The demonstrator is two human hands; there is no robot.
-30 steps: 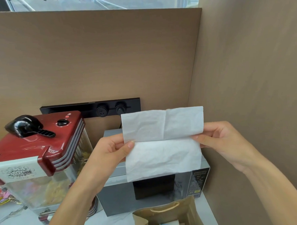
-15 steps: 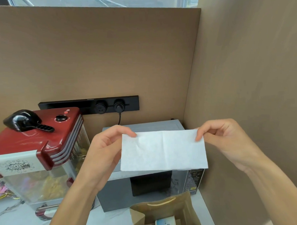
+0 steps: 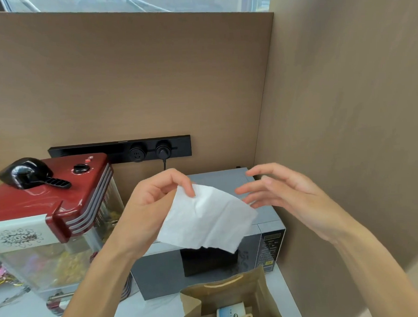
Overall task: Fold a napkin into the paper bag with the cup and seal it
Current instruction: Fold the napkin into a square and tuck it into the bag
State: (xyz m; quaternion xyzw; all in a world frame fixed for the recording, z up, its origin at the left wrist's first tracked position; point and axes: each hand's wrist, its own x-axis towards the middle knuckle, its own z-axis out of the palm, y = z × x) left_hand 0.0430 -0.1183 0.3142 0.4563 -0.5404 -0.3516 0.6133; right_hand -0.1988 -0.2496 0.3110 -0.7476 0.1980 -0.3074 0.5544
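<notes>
Below — cup (image 3: pixel 230 313) in open paper bag (image 3: pixel 261 285); left hand (image 3: pixel 152 204) pinching napkin (image 3: pixel 205 218), right hand (image 3: pixel 288 190) spread.

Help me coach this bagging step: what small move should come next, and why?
Probably bring the open right hand back to the free corner of the napkin and fold it again. Only the left hand pinches it, it hangs wide, and the paper bag with the cup stands open below.
</notes>
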